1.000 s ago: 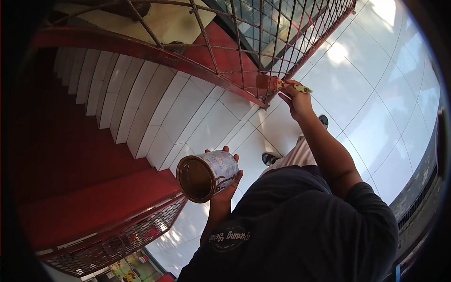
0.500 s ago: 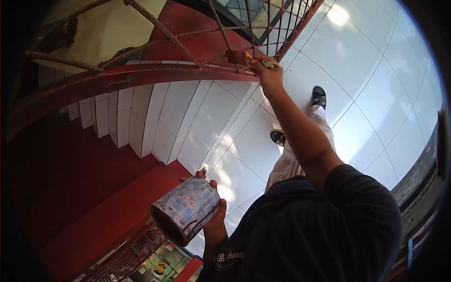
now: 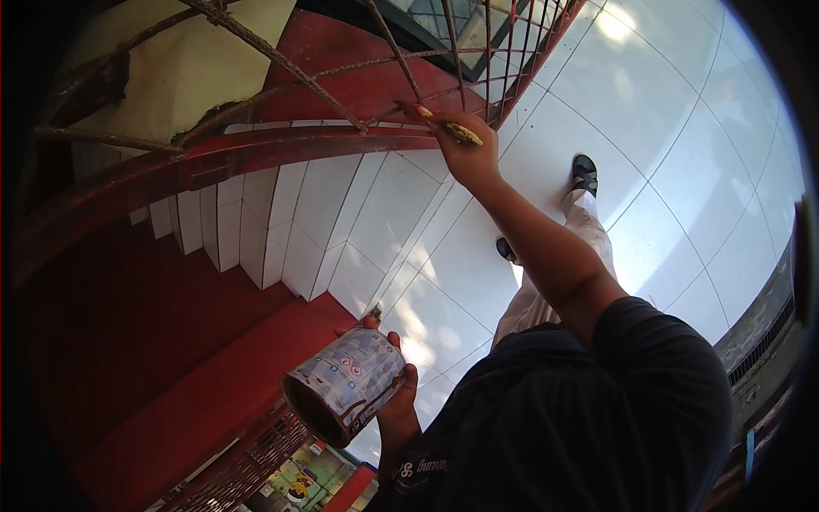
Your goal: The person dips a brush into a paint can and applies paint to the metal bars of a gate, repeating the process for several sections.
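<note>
A paint can (image 3: 351, 375) with a white-and-blue label and hazard symbols is tilted in my left hand (image 3: 401, 394), its dark round end toward the lower left. The fingers wrap around its far side and the thumb lies along its wall. My right hand (image 3: 471, 154) reaches forward and grips a paintbrush (image 3: 463, 133) by its yellowish, stained handle. The reddish brush head points left and overlaps the lower part of the metal railing (image 3: 247, 149), close to its curved red bottom rail. Thin rusty-brown bars cross above the brush.
White tiled stairs (image 3: 290, 205) run down to the left beside a dark red floor (image 3: 162, 341). Pale tiled floor (image 3: 674, 171) lies to the right, around my dark sandal (image 3: 584, 174). A red lattice (image 3: 247, 461) shows at the bottom.
My right hand has moved a little left and nearer to me, carrying the brush left along the railing. The paint can has shifted slightly to the right in view.
</note>
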Demonstrator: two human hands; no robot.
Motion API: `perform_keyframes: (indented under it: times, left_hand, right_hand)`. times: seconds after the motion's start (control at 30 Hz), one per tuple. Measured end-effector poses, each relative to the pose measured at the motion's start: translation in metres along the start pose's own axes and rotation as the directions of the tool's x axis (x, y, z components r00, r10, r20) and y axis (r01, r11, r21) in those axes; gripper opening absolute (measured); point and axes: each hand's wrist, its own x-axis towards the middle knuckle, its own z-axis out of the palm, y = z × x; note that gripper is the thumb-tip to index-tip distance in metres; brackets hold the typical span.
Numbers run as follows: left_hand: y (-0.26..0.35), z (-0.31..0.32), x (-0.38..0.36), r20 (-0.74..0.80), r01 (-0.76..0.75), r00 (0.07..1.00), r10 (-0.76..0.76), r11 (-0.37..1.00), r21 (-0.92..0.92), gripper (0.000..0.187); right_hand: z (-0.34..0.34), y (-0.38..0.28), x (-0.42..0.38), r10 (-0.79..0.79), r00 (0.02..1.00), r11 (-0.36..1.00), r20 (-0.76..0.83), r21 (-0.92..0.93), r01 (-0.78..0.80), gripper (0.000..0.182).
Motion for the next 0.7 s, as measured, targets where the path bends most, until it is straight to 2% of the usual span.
perform_keyframes:
  times: [0.07, 0.17, 0.27, 0.3, 0.37, 0.4, 0.5, 0.63, 0.67, 0.7]
  left_hand:
    - [-0.001, 0.0, 0.006, 0.008, 0.02, 1.0, -0.02, 1.0, 0.003, 0.051]
    - [-0.003, 0.002, 0.004, -0.014, 0.019, 1.0, -0.019, 1.0, 0.013, 0.051]
    - [-0.004, 0.003, 0.01, -0.019, 0.02, 1.0, -0.019, 0.999, 0.032, 0.051]
    - [-0.003, 0.001, 0.011, -0.009, 0.028, 1.0, -0.028, 0.999, 0.036, 0.052]
    - [-0.001, 0.001, 0.011, -0.011, 0.031, 0.999, -0.031, 0.999, 0.039, 0.052]
    - [-0.002, 0.003, 0.013, -0.018, 0.03, 0.999, -0.029, 0.999, 0.04, 0.052]
    - [0.0, 0.001, 0.012, -0.02, 0.028, 0.999, -0.027, 0.999, 0.045, 0.052]
    - [0.001, -0.002, 0.016, -0.015, 0.023, 1.0, -0.022, 0.999, 0.029, 0.052]
    - [0.001, -0.003, 0.015, -0.027, 0.018, 0.999, -0.017, 1.0, 0.022, 0.052]
    - [0.005, -0.006, 0.013, -0.05, 0.008, 0.999, -0.008, 1.0, 0.016, 0.053]
  right_hand:
    - [0.0, -0.001, 0.001, -0.109, 0.991, 0.993, 0.077, 0.053, 0.105, 0.017]
    - [0.004, -0.012, 0.001, -0.023, 1.0, 0.999, -0.02, -0.028, 0.022, 0.017]
    - [0.01, -0.014, -0.006, -0.047, 0.995, 0.992, 0.083, 0.118, 0.038, 0.016]
    - [0.01, -0.017, -0.004, 0.07, 0.995, 0.968, 0.075, 0.236, -0.086, 0.015]
    - [0.009, -0.024, -0.003, 0.308, 0.945, 0.83, 0.111, 0.454, -0.324, 0.014]
    - [0.009, -0.012, 0.001, 0.382, 0.917, 0.811, 0.117, 0.432, -0.393, 0.015]
    - [-0.002, -0.001, 0.008, 0.398, 0.916, 0.857, 0.052, 0.335, -0.392, 0.016]
    - [0.001, -0.01, 0.0, 0.349, 0.931, 0.818, 0.109, 0.45, -0.359, 0.016]
    - [0.001, -0.012, -0.002, 0.338, 0.933, 0.883, 0.124, 0.303, -0.36, 0.015]
    - [0.001, -0.007, 0.0, 0.361, 0.926, 0.867, 0.111, 0.327, -0.377, 0.016]
